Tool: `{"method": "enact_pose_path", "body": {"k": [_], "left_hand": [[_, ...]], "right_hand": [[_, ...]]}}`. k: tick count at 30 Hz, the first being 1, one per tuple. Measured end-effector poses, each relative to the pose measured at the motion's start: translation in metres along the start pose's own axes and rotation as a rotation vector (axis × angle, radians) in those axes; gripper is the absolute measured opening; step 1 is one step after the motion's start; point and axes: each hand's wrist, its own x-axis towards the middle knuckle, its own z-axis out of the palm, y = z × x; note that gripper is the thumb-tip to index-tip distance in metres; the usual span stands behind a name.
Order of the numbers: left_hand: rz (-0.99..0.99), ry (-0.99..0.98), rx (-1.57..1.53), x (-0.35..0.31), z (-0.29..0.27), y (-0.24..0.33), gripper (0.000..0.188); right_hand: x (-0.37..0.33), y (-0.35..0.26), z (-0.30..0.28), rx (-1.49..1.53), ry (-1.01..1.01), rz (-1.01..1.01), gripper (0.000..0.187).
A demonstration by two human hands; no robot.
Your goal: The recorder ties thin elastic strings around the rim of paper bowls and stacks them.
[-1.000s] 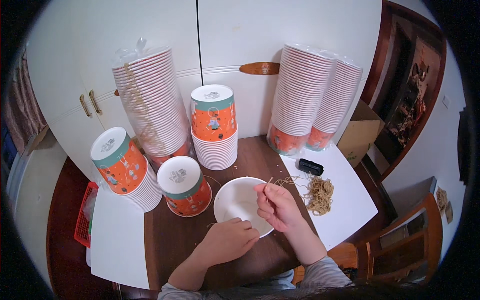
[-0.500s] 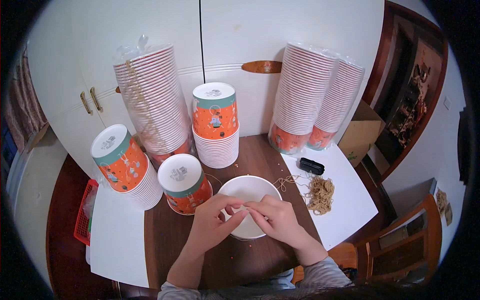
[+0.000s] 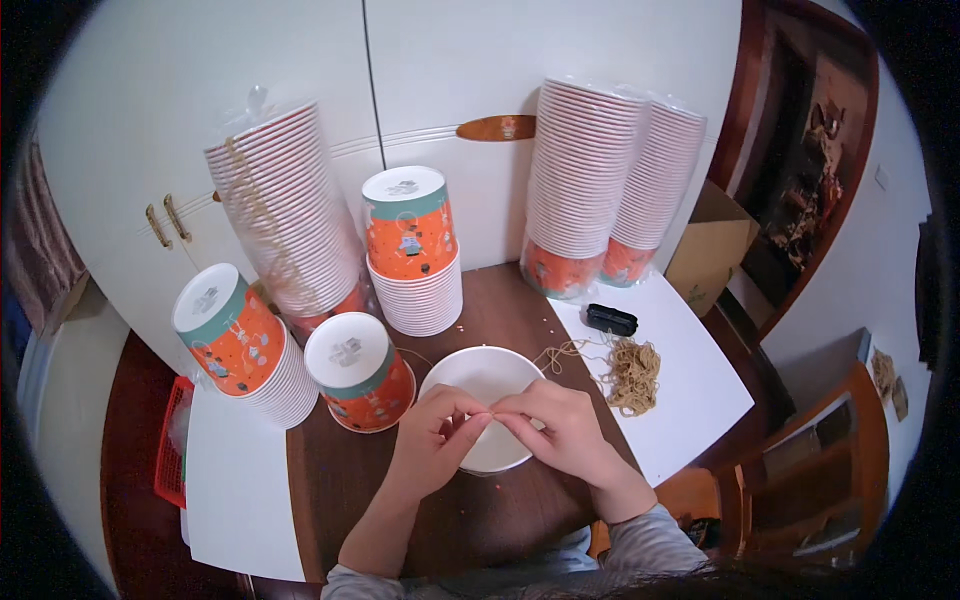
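A white-lined paper bucket (image 3: 492, 368) stands mouth up on the brown part of the table, close in front of me. Above its near side, my left hand (image 3: 436, 432) and my right hand (image 3: 556, 424) meet, thumbs and forefingers pinched fingertip to fingertip. What they pinch is too small to make out. Thin tan string (image 3: 562, 352) runs from the bucket's far right rim to a loose heap of string (image 3: 632, 380) on the white surface. Left of the bucket, an orange and green paper bucket (image 3: 372, 400) sits upside down.
Nested upside-down buckets form a left stack (image 3: 250, 350) and a middle stack (image 3: 412, 245). Behind rise plastic-wrapped stacks, one at left (image 3: 285, 210) and two at right (image 3: 582, 180). A black case (image 3: 611, 319) lies by the string. A wooden chair (image 3: 865, 450) stands at right.
My fingertips have come together above the bucket, the right hand turning in toward the left. The whole view has shifted slightly.
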Motion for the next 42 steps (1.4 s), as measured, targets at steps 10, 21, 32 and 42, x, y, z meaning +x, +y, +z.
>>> {"method": "enact_pose_path", "body": {"k": [10, 21, 32, 42], "left_hand": [[0.242, -0.347, 0.647, -0.01, 0.036, -0.01, 0.031], [0.292, -0.317, 0.691, -0.003, 0.036, -0.018, 0.023], [-0.083, 0.023, 0.176, 0.001, 0.008, -0.006, 0.01], [-0.03, -0.015, 0.17, 0.001, 0.01, 0.003, 0.009]], "right_hand": [[-0.024, 0.023, -0.042, 0.092, 0.112, 0.271, 0.009], [0.008, 0.012, -0.042, 0.1, 0.119, 0.144, 0.009], [0.014, 0.024, -0.025, 0.11, 0.042, 0.135, 0.008], [0.014, 0.03, -0.015, 0.14, -0.013, 0.195, 0.007]]}}
